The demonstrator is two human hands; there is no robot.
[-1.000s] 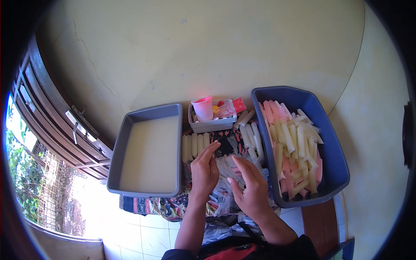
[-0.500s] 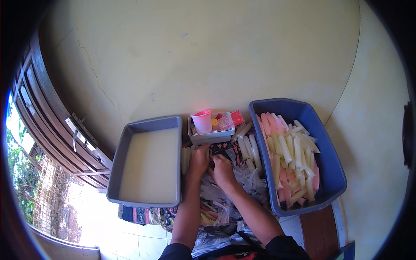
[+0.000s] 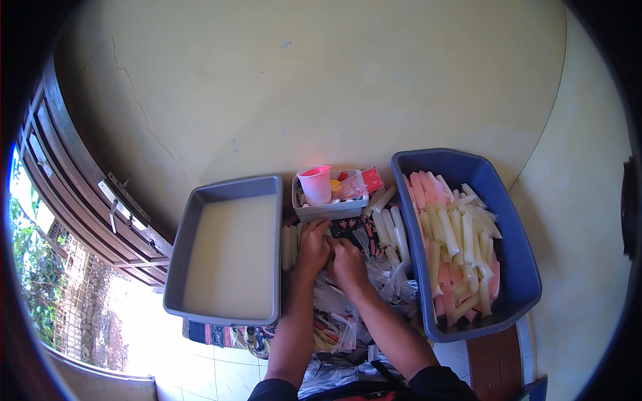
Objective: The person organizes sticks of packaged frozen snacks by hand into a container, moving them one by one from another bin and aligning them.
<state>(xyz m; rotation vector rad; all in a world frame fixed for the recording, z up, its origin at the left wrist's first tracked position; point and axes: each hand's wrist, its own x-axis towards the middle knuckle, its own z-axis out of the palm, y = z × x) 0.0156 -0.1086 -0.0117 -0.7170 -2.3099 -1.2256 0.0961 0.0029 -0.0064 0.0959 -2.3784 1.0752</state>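
Note:
My left hand [image 3: 313, 247] and my right hand [image 3: 348, 262] are close together in the middle, just in front of a small white box [image 3: 328, 212]. Both have their fingers curled in, and whatever they pinch is hidden. Several pale filled plastic tubes [image 3: 288, 246] lie beside my left hand. More pale tubes [image 3: 386, 227] rest to the right of the box. Crumpled clear plastic bags [image 3: 393, 279] spread below and to the right of my right hand, over a dark patterned cloth [image 3: 348, 230].
On the left stands a grey basin [image 3: 175, 267] of milky liquid [image 3: 234, 257]. A blue-grey tub [image 3: 515, 281] at right holds several pink and pale yellow tubes [image 3: 461, 234]. The box carries a pink-white cup [image 3: 315, 186] and a red packet [image 3: 372, 178]. A wooden door [image 3: 100, 180] opens at far left.
My right hand has turned slightly, its fingers closer to my left hand. Both hands stay in front of the white box. The whole view has shifted a little.

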